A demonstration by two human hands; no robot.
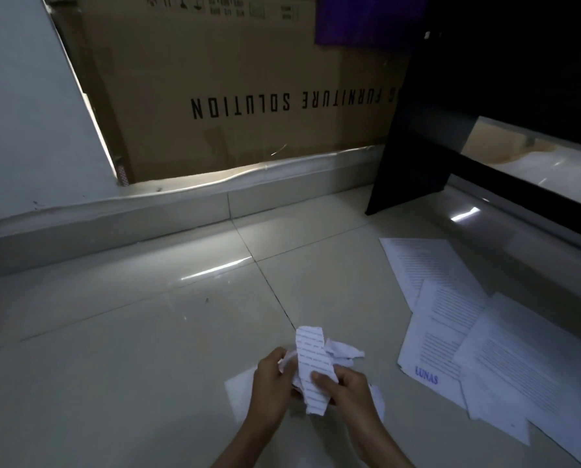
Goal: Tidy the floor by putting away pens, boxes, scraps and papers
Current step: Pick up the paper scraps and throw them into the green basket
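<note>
A bundle of torn paper scraps (311, 358) is held just above the tiled floor, low in the middle of the head view. My left hand (270, 383) grips the crumpled part of the bundle from the left. My right hand (341, 388) pinches a long printed strip of it with the thumb on top. Under both hands lies a white sheet of paper (240, 388), partly hidden. To the right, several printed sheets (478, 336) lie overlapped on the floor, one stamped with blue letters.
A large brown cardboard box (248, 86) leans against the wall behind a raised grey floor ledge (140, 214). A black furniture panel (420, 136) stands at the right. The pale glossy floor tiles (130, 332) spread to the left.
</note>
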